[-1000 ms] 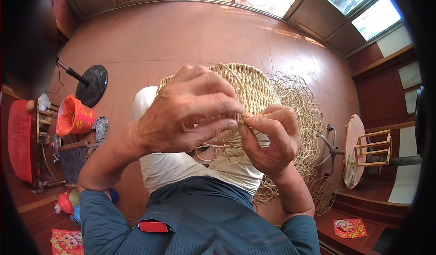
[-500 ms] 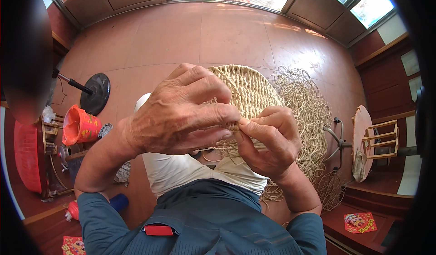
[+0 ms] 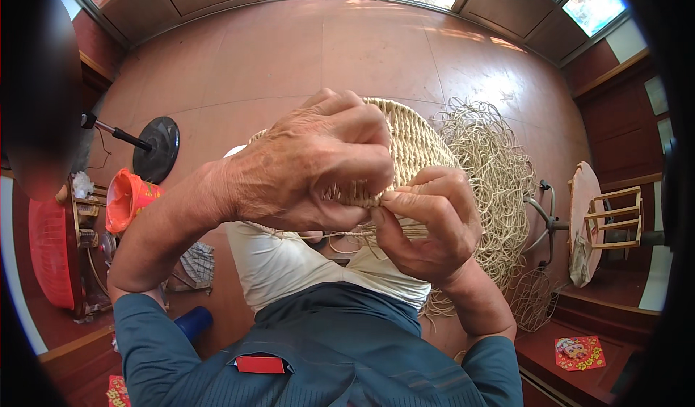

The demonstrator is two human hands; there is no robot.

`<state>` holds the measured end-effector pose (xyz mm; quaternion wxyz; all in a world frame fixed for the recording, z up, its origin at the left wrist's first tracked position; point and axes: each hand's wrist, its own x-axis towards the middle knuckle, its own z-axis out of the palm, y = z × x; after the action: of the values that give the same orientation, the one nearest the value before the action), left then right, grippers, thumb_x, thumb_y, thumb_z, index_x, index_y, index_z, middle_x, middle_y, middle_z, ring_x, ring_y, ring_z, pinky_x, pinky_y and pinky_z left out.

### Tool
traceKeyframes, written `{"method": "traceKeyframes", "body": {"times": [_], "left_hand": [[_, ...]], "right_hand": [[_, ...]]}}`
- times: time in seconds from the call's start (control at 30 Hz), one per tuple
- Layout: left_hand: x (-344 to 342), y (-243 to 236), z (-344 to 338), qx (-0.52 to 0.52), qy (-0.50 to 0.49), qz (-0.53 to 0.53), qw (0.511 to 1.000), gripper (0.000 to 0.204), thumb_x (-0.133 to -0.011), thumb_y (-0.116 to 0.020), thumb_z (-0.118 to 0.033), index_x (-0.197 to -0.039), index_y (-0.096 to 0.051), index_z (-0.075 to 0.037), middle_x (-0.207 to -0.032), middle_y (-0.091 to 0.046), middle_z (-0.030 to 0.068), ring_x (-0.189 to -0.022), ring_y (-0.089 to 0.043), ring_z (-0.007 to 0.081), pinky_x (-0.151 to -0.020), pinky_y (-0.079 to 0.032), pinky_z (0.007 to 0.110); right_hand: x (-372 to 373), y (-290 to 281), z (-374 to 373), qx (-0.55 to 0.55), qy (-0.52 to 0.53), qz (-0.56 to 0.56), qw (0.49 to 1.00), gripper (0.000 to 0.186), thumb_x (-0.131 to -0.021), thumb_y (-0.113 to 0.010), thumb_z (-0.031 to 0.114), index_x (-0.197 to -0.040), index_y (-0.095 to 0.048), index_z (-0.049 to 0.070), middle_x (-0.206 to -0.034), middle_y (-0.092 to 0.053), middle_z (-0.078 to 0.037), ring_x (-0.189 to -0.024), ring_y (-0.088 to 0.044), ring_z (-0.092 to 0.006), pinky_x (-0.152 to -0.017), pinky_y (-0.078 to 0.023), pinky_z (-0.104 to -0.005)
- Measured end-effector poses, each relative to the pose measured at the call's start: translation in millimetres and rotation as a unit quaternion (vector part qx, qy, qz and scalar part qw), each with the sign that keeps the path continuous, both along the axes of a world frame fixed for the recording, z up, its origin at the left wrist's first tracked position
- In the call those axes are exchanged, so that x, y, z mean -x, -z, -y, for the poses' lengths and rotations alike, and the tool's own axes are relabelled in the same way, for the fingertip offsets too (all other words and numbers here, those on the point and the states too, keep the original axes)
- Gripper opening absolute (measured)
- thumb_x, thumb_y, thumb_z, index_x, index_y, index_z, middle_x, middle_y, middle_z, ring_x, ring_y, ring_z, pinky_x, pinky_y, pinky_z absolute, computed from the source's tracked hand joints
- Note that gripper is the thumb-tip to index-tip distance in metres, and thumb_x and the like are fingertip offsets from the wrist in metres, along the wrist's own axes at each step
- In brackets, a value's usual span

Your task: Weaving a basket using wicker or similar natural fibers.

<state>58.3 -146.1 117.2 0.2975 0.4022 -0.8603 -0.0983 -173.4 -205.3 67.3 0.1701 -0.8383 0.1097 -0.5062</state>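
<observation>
A woven straw-coloured piece [image 3: 411,133], made of twisted cord in close rows, sits over my lap between both hands. My left hand [image 3: 308,162] is closed on its near edge, with curled fingers covering much of the weave. Against that edge, my right hand [image 3: 434,222] pinches the cord between thumb and forefinger, almost touching the left fingertips. The exact strand in the pinch is mostly hidden. Loose cord hangs below the hands, and a big tangled heap of the same cord [image 3: 492,182] lies on the floor to the right.
To the left are a round black stand base [image 3: 157,150], a red bucket [image 3: 129,200] and a large red plastic basket [image 3: 51,255]. A round-topped stool [image 3: 583,222] lies tipped at the right beside a metal-legged base [image 3: 543,222]. Reddish floor [image 3: 289,52] stretches ahead to the doorway.
My left hand has shifted a little right and rolled over the edge, covering more of the weave. My right hand keeps its pinch in nearly the same place. The whole view has shifted slightly.
</observation>
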Motion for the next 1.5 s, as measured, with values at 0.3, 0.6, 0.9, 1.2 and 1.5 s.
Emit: {"method": "traceKeyframes", "body": {"times": [0.3, 0.6, 0.9, 1.2, 1.5], "left_hand": [[-9, 5, -5, 0.011, -0.126, -0.118, 0.985, 0.029, -0.095, -0.074, -0.015, -0.123, -0.076, -0.008, -0.129, -0.071, 0.0109, -0.127, -0.064, 0.0296, -0.111, -0.050, 0.043], [-10, -2, 0, -0.016, -0.063, -0.061, 0.996, 0.018, -0.091, -0.086, -0.015, -0.107, -0.077, -0.011, -0.103, -0.067, 0.0069, -0.101, -0.065, 0.0299, -0.088, -0.053, 0.042], [-4, -20, -12, -0.065, -0.029, -0.027, 0.997, 0.018, -0.095, -0.077, -0.005, -0.112, -0.078, -0.011, -0.104, -0.067, 0.0071, -0.098, -0.067, 0.0281, -0.085, -0.055, 0.042], [9, -9, -9, 0.061, -0.085, -0.043, 0.994, 0.045, -0.088, -0.082, -0.004, -0.132, -0.078, -0.012, -0.094, -0.074, 0.0042, -0.086, -0.072, 0.0231, -0.080, -0.059, 0.039], [38, 41, -74, 0.189, -0.201, -0.115, 0.954, 0.044, -0.092, -0.077, 0.009, -0.135, -0.069, 0.001, -0.128, -0.075, 0.0180, -0.123, -0.073, 0.0350, -0.103, -0.060, 0.048]], "right_hand": [[1, 1, 5, -0.011, -0.024, 0.002, 1.000, 0.037, -0.072, -0.087, -0.003, -0.104, -0.072, 0.008, -0.083, -0.063, -0.003, -0.079, -0.068, -0.0229, -0.067, -0.055, -0.0349], [0, 1, 4, -0.004, -0.011, -0.004, 1.000, 0.037, -0.071, -0.086, -0.004, -0.102, -0.070, 0.009, -0.084, -0.063, -0.004, -0.079, -0.069, -0.0229, -0.066, -0.054, -0.0345], [1, 3, 5, -0.002, -0.014, -0.009, 1.000, 0.036, -0.071, -0.086, -0.003, -0.101, -0.070, 0.009, -0.085, -0.063, -0.005, -0.079, -0.069, -0.0233, -0.065, -0.055, -0.0346], [-2, 2, 7, -0.039, -0.012, -0.021, 0.999, 0.034, -0.074, -0.089, -0.001, -0.102, -0.071, 0.007, -0.091, -0.067, -0.007, -0.082, -0.070, -0.0257, -0.067, -0.057, -0.0350], [-19, -10, 25, -0.050, -0.017, -0.051, 0.997, 0.033, -0.081, -0.086, -0.001, -0.112, -0.076, 0.004, -0.093, -0.071, -0.005, -0.079, -0.070, -0.0140, -0.067, -0.061, -0.0284]]}}
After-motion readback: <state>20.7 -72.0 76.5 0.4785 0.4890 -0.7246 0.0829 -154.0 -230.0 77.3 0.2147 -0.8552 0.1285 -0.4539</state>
